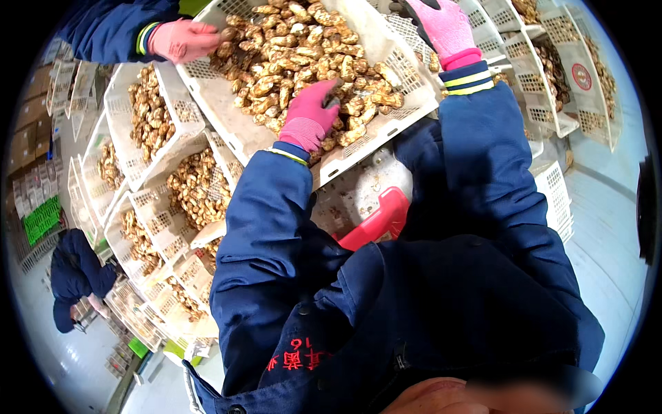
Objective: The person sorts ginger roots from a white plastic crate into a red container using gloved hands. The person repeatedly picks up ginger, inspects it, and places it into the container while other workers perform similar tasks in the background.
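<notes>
A white perforated plastic crate [235, 135] lies tilted before me, heaped with knobbly brown mushrooms [289, 64]. My left hand [313, 114], in a pink knit glove with dark fingertips, is down among the mushrooms near the crate's front wall. Its thumb and index finger are bent; the other fingers are hidden, so I cannot tell whether it grips one. Beyond the right wall, my right hand [447, 28] reaches over a neighbouring crate [406, 31] at the top edge. Its dark-coated fingers are partly cut off, and any hold is unclear.
Another person's pink-gloved hand [186, 40] touches mushrooms at the crate's left corner. Crates of mushrooms stand at left [155, 171] and right [543, 83]. A red plastic piece [380, 220] lies below my crate. Farther left, a person [80, 274] bends over by more crates.
</notes>
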Tool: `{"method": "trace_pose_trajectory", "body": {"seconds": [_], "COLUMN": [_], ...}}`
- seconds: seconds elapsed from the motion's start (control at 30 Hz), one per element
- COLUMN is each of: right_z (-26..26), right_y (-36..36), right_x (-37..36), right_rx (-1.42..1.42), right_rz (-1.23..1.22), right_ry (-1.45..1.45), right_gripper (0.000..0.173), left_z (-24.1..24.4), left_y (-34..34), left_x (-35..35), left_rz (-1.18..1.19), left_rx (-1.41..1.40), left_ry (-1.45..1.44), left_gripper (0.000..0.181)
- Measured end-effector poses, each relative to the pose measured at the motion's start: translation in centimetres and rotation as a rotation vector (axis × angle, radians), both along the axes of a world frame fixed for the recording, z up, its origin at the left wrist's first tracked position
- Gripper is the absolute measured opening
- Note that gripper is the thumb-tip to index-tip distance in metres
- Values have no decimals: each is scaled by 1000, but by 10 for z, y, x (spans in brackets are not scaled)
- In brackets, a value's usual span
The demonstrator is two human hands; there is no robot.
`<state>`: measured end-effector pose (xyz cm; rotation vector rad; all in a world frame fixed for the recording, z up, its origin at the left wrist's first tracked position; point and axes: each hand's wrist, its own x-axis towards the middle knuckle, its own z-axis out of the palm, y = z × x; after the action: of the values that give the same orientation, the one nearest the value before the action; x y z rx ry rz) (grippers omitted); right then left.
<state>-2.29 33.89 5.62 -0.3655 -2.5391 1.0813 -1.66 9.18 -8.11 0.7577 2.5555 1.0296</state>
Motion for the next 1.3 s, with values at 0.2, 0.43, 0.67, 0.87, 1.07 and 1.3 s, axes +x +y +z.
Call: {"method": "trace_pose_trajectory", "body": {"seconds": [0.2, 0.43, 0.67, 0.87, 1.07, 1.3], "right_z": [-23, -12, -16, -64, -71, -61], "right_y": [6, 8, 1, 6, -12, -39], "right_x": [-7, -4, -8, -26, -34, -35], "right_rx": [376, -50, -19, -391, -244, -385], "right_rz": [146, 0, 64, 355, 361, 425], "right_ry": [208, -31, 77, 3, -106, -249], "right_gripper": [25, 27, 25, 33, 36, 29], "left_z": [-12, -3, -1, 69, 95, 38], "left_y": [81, 127, 93, -17, -73, -59], "left_x": [-13, -10, -18, 14, 46, 48], "left_rz": [-179, -263, -52, 263, 385, 484], "left_rx": [-151, -478, -67, 1180, 1360, 1037], "left_ry": [165, 386, 111, -952, -912, -858], "left_gripper": [65, 51, 31, 44, 52, 39]}}
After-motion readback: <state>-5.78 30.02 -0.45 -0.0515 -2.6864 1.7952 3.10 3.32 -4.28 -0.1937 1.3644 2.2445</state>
